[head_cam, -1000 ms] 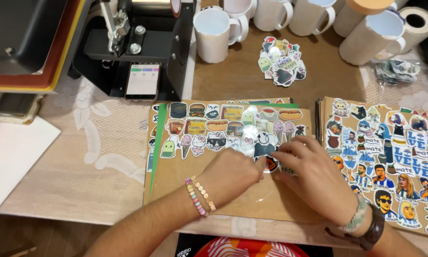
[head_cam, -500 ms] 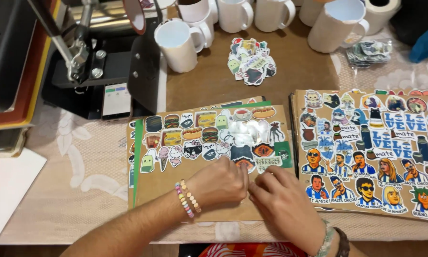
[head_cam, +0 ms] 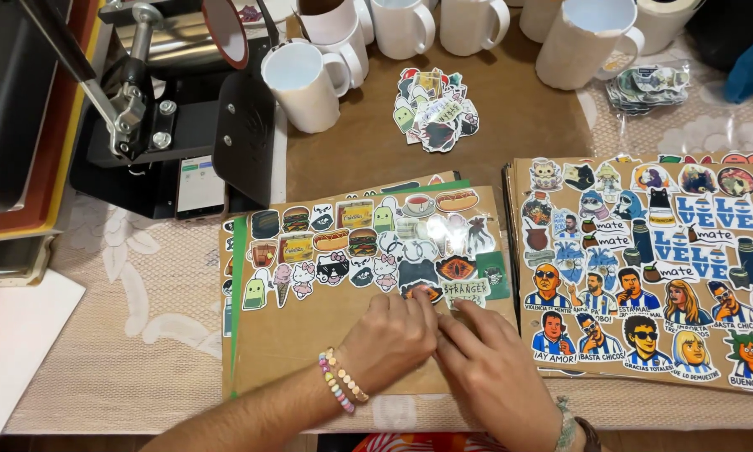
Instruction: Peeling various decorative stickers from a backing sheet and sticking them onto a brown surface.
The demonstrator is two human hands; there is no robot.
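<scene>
A brown cardboard sheet (head_cam: 309, 343) lies in front of me, its upper half covered with rows of cartoon stickers (head_cam: 368, 243). My left hand (head_cam: 389, 339), with a bead bracelet at the wrist, rests palm down on the sheet, fingertips on a small round sticker (head_cam: 425, 292) at the lower edge of the rows. My right hand (head_cam: 493, 368) lies beside it, fingers pressed flat against the sheet just below a dark lettered sticker (head_cam: 467, 290). Whether either hand pinches a sticker is hidden by the fingers.
A second cardboard sheet (head_cam: 652, 268) full of stickers lies to the right. A loose sticker pile (head_cam: 435, 109) and several white mugs (head_cam: 305, 84) stand behind. A black mug press (head_cam: 175, 92) and a phone (head_cam: 200, 186) sit at the back left; white paper (head_cam: 12, 343) at far left.
Both hands stay together at the lower edge of the sticker rows, pressing there. The camera has swung right and down, so everything sits further left in view.
</scene>
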